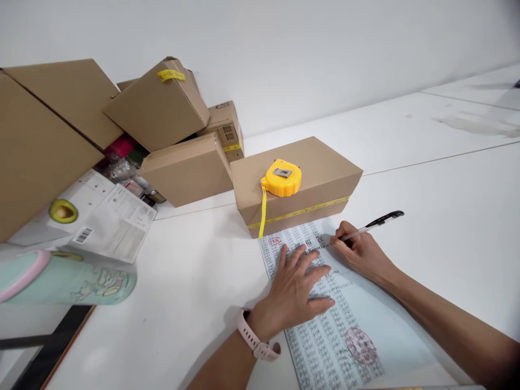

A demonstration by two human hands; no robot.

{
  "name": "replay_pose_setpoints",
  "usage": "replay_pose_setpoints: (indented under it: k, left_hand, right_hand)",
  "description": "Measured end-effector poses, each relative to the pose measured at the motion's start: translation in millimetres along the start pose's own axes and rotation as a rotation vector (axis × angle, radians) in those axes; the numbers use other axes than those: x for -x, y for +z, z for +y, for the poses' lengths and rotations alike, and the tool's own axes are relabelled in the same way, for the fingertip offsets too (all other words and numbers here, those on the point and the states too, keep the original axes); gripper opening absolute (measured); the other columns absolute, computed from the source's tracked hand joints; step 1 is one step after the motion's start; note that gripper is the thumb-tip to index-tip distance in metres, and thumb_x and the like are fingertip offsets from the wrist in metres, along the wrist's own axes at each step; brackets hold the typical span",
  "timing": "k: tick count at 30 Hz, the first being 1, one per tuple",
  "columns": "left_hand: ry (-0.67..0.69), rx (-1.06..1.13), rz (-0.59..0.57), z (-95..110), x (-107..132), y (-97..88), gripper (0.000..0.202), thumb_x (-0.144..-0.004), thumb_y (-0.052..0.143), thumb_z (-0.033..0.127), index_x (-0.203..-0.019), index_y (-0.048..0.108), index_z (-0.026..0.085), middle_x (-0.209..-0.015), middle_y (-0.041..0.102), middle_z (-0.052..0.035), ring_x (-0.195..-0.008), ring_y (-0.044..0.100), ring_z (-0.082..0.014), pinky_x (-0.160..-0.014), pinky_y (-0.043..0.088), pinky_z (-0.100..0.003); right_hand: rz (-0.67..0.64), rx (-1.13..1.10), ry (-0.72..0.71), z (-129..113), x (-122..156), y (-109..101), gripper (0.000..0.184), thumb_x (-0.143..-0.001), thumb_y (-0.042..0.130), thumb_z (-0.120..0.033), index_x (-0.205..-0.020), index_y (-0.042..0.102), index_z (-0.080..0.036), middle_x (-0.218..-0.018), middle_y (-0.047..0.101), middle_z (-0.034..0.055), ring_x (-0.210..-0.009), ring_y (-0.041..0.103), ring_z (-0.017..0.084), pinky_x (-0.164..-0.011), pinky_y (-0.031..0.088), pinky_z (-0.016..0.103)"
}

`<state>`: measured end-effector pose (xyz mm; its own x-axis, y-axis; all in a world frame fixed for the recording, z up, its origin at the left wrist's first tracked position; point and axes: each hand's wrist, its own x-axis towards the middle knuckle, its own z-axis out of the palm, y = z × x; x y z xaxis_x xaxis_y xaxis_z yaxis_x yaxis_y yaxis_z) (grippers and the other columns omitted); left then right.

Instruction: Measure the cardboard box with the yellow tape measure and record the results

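My left hand [298, 287] lies flat with fingers spread on a printed sheet of paper [325, 346], which carries columns of handwriting and a red round stamp. A pink band circles that wrist. My right hand [363, 252] is closed around a black and clear pen [384, 219], its lower end near the top of the sheet; the tip is hidden by the fingers. Just beyond the paper stands a closed cardboard box [320, 162] sealed with yellow tape. On top of this box rests a yellow tape measure [282, 179], its wrist strap hanging over the front side.
Several cardboard boxes [158, 105] are piled at the back left against the wall. Nearer on the left are a white carton [109, 222] with an avocado picture and a mint green bottle [81, 279] with a pink ring. A black frame edge [67, 341] shows at lower left.
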<state>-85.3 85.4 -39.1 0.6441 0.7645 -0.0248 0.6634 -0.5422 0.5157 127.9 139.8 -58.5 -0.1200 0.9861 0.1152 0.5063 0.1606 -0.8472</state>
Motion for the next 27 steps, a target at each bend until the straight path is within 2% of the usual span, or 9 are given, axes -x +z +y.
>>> replay_pose_setpoints:
  k: [16,19,22,24,27]
  left_hand:
    - [0.01,0.001,0.012,-1.6,0.0,1.0,0.056,-0.089,0.064,0.049,-0.139,0.053,0.025,-0.155,0.042,-0.0083,-0.15,0.02,-0.0324,-0.122,0.002,-0.062]
    - [0.013,0.001,0.016,-1.9,-0.2,1.2,0.056,-0.089,0.063,0.05,-0.139,0.053,0.025,-0.155,0.042,-0.0084,-0.15,0.02,-0.0324,-0.122,0.002,-0.062]
    - [0.012,0.002,0.015,-2.2,-0.1,1.4,0.056,-0.089,0.063,0.051,-0.138,0.053,0.025,-0.155,0.042,-0.0081,-0.15,0.021,-0.033,-0.122,0.002,-0.063]
    - [0.01,-0.001,0.018,-2.7,0.5,1.7,0.056,-0.089,0.064,0.051,-0.138,0.054,0.026,-0.155,0.042,-0.0077,-0.15,0.021,-0.0332,-0.122,0.004,-0.064]
    - [0.027,-0.024,0.039,-4.3,1.6,4.2,0.056,-0.088,0.065,0.05,-0.137,0.054,0.026,-0.154,0.043,-0.0075,-0.149,0.023,-0.0339,-0.121,0.008,-0.065]
  right_hand:
    - [0.018,0.033,-0.003,1.1,-1.0,1.6,0.022,-0.086,0.054,-0.036,-0.071,0.043,-0.025,-0.052,0.039,-0.0067,-0.049,0.035,0.012,-0.047,0.029,0.026]
    - [0.057,0.045,0.003,2.8,-0.2,-0.7,0.022,-0.086,0.055,-0.037,-0.071,0.045,-0.025,-0.053,0.042,-0.0059,-0.049,0.037,0.012,-0.046,0.03,0.026]
    - [0.152,0.063,-0.002,3.1,3.4,-10.0,0.022,-0.089,0.054,-0.039,-0.075,0.048,-0.024,-0.058,0.048,-0.0039,-0.05,0.04,0.012,-0.045,0.032,0.026]
    - [0.188,0.121,-0.05,3.2,6.9,-18.7,0.018,-0.092,0.052,-0.04,-0.083,0.052,-0.024,-0.065,0.056,-0.0014,-0.052,0.045,0.013,-0.047,0.035,0.026]
    - [0.129,0.311,-0.225,6.0,11.9,-28.4,0.015,-0.093,0.048,-0.031,-0.1,0.06,-0.025,-0.085,0.065,0.0041,-0.064,0.055,0.016,-0.055,0.042,0.029]
